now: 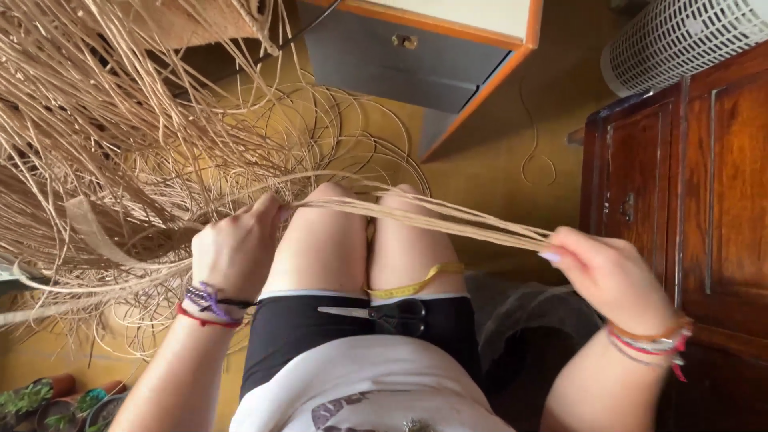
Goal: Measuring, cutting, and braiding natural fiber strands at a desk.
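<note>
Both hands pinch 1 bundle of tan reed strands (416,216) stretched over the knees: left hand (236,252) closed on it, right hand (608,276) gripping its end. Scissors (384,314) and yellow tape measure (416,284) lie on the lap; loose reed pile (120,144) crowds the left, wooden cabinet (688,184) stands right.

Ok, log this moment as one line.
left hand: grips reed strands | right hand: pinches same strands | lap: scissors, tape measure

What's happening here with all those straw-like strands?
A seated person is stretching a bunch of tan reed strands across their knees. The left hand grips the strands near the big tangled pile of reed, and the right hand pinches the other end. Black scissors and a yellow measuring tape lie in their lap.
</note>
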